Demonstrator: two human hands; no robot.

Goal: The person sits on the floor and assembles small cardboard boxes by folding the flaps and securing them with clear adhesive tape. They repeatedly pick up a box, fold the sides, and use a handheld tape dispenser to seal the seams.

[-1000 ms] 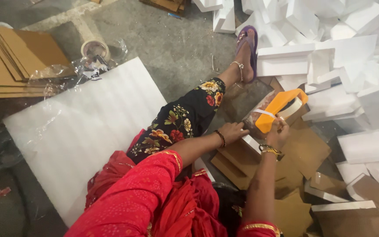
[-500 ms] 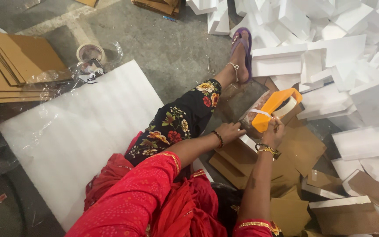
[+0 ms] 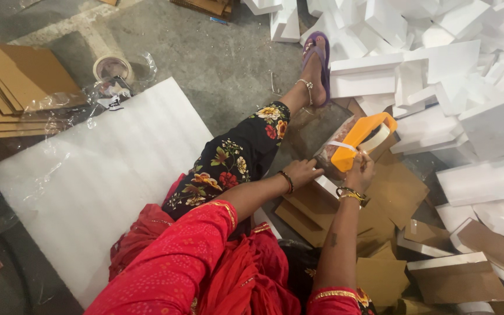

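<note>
Foam sheet (image 3: pixel 106 192), cardboard stack (image 3: pixel 13 93), tape roll (image 3: pixel 112 67), prob. styrofoam blocks (image 3: pixel 473 76).

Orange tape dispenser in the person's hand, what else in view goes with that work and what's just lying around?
In hand:
right hand gripping the orange tape dispenser
left hand steadying the wrapped package

Lying about:
tape roll
flat cardboard stack
white foam sheet
white foam blocks
brown cardboard pieces
</note>
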